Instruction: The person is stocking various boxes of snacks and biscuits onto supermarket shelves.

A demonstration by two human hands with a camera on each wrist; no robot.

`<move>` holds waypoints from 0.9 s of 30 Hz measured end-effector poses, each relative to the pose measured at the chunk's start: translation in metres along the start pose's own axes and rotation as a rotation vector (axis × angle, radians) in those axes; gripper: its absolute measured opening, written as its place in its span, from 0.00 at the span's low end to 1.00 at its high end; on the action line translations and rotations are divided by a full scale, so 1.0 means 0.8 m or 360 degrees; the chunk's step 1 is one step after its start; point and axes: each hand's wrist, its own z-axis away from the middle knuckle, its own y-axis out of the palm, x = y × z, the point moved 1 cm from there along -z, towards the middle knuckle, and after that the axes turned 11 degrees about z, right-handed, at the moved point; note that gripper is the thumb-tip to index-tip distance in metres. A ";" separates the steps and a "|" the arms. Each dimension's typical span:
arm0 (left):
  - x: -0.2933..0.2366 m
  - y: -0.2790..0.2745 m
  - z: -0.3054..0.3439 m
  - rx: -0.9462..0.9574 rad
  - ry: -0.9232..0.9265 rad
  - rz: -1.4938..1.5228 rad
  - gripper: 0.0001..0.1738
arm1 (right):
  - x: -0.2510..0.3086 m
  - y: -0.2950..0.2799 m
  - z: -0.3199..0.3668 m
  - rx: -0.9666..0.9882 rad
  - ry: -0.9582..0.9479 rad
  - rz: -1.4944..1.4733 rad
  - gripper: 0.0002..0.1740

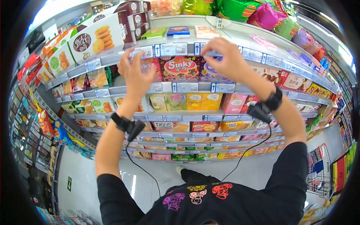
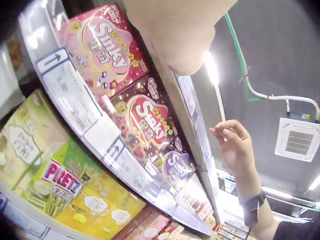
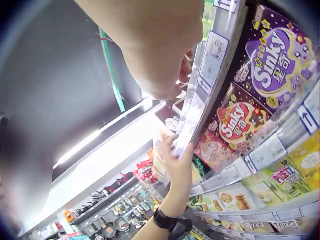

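Note:
My left hand [image 1: 135, 73] is raised before the upper shelf edge, fingers bent loosely with nothing between them. Across from it my right hand [image 1: 224, 58] hovers at the same shelf edge, its thumb and fingers apart and holding nothing. Between and behind the hands stand a red-brown Sinky box [image 1: 180, 68], a purple Sinky box [image 3: 272, 62] and a pink Sinky box [image 2: 102, 52]. On the shelf above lie a flat green pack [image 1: 154, 33], a blue pack [image 1: 177, 31] and a pale pink pack [image 1: 206, 31]. The left hand partly covers the pink box; the right overlaps the purple one.
Price-tag strips [image 1: 170, 49] run along the shelf fronts. Large cookie boxes [image 1: 95, 39] stand at upper left, bagged snacks [image 1: 234, 10] along the top. Lower shelves hold Pretz boxes [image 2: 62, 175] and yellow boxes [image 1: 204, 101]. A wire basket [image 1: 318, 176] stands at right.

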 end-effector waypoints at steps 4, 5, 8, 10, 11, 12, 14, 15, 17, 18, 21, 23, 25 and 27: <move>-0.061 -0.008 0.072 0.0171 -0.0057 0.0220 0.21 | 0.058 -0.011 0.104 -0.0138 -0.0189 0.0130 0.10; -0.072 -0.008 0.106 0.0395 -0.0113 0.0430 0.20 | 0.066 -0.004 0.142 -0.0103 -0.0269 0.0112 0.13; -0.111 -0.001 0.200 0.1409 -0.0130 0.0720 0.25 | 0.080 0.015 0.269 0.0623 0.0212 0.0199 0.13; -0.127 0.008 0.262 0.2514 -0.0304 0.0800 0.28 | 0.086 0.015 0.368 0.0909 0.0572 0.0365 0.16; -0.137 0.012 0.286 0.3186 -0.0337 0.0717 0.29 | 0.089 0.007 0.424 0.1120 0.0706 0.0540 0.18; -0.153 0.024 0.302 0.3210 -0.0328 0.0708 0.30 | 0.098 -0.018 0.456 0.1393 0.1016 0.0537 0.18; -0.198 0.054 0.322 0.3256 -0.0278 0.0713 0.32 | 0.125 -0.076 0.511 0.1920 0.1679 0.0495 0.19; -0.232 0.070 0.318 0.3117 -0.0152 0.0740 0.32 | 0.133 -0.105 0.534 0.1871 0.1796 0.0550 0.19; -0.309 0.094 0.302 0.2828 0.0113 0.0834 0.31 | 0.152 -0.164 0.576 0.1754 0.2063 0.0680 0.21; -0.347 0.114 0.312 0.2892 0.0236 0.1010 0.32 | 0.162 -0.192 0.599 0.1689 0.2159 0.0731 0.21; -0.474 0.159 0.349 0.3070 0.0633 0.1427 0.32 | 0.209 -0.276 0.662 0.1508 0.2446 0.0897 0.23; -0.572 0.173 0.359 0.3149 0.0899 0.1555 0.31 | 0.245 -0.332 0.704 0.1407 0.2619 0.0992 0.23; -0.672 0.174 0.358 0.3094 0.1142 0.1617 0.30 | 0.288 -0.384 0.755 0.1429 0.2877 0.1047 0.22; -0.768 0.176 0.354 0.3032 0.1381 0.1681 0.30 | 0.320 -0.430 0.799 0.1477 0.3116 0.1131 0.22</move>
